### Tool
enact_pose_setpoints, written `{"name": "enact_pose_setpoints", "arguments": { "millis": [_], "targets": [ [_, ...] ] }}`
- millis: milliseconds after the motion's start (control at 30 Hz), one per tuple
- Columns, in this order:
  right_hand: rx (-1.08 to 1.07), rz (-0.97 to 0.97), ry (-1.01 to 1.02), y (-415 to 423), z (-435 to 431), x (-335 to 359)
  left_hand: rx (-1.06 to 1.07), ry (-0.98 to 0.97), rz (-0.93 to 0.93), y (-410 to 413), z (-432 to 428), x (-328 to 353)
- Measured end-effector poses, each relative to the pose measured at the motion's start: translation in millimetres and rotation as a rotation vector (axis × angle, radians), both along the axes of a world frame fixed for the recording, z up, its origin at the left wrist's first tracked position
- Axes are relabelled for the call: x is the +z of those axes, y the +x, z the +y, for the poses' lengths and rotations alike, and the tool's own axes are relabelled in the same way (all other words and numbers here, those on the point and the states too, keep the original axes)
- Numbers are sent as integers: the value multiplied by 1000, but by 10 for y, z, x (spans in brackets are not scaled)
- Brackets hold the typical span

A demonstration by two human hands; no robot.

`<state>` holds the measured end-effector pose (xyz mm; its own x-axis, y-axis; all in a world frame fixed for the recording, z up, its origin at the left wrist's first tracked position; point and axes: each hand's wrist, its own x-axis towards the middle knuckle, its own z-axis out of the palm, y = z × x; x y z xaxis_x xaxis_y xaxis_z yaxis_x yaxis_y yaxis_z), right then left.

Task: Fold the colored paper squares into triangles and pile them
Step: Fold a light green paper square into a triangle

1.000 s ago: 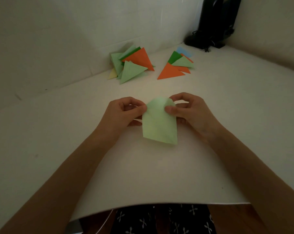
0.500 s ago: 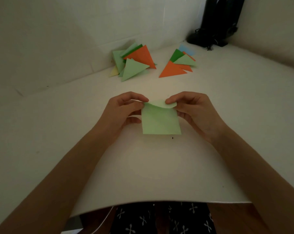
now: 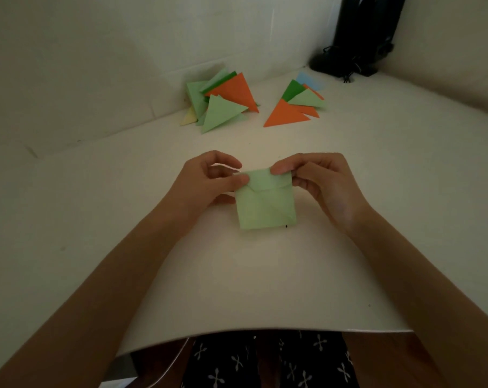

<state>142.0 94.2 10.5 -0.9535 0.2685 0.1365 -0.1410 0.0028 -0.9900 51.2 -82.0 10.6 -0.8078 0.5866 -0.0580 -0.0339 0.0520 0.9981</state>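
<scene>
A light green paper square [image 3: 265, 208] lies in the middle of the white table [image 3: 265, 281], its far edge curled over toward me. My left hand [image 3: 206, 183] pinches the far left corner between thumb and forefinger. My right hand [image 3: 318, 183] pinches the far right corner the same way. Behind them lie two heaps of folded triangles: a left pile [image 3: 220, 105] of light green, dark green, orange and yellow pieces against the wall, and a right pile [image 3: 296, 107] of orange, green and light green over a blue sheet [image 3: 307, 79].
A black stand with cables [image 3: 354, 51] fills the back right corner. White walls close the table at the back and left. The table's front edge [image 3: 265, 330] runs just above my patterned lap.
The paper has been turned from a tilted, upright hold to lying square on the table. Its far edge has rolled further forward over the sheet, with both hands still pinching the corners.
</scene>
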Motion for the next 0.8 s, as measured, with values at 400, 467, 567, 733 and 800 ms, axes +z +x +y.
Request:
{"name": "enact_pose_setpoints", "arguments": {
  "millis": [400, 467, 567, 733, 800],
  "targets": [
    [-55, -123, 193, -4, -46, -13, -59, -70, -43, 9, -13, 19],
    [-102, -128, 118, -16, -7, -1, -51, -67, -94, 0, -23, 24],
    [-244, -12, 211, -4, 110, 5, 58, -2, -161, -31, -33, 26],
    [8, 0, 800, 52, -15, -67, 137, 163, -302, 4, 33, 44],
    [4, -15, 760, 14, -60, -119, 111, 186, -324, 23, 52, 55]
  ]
}}
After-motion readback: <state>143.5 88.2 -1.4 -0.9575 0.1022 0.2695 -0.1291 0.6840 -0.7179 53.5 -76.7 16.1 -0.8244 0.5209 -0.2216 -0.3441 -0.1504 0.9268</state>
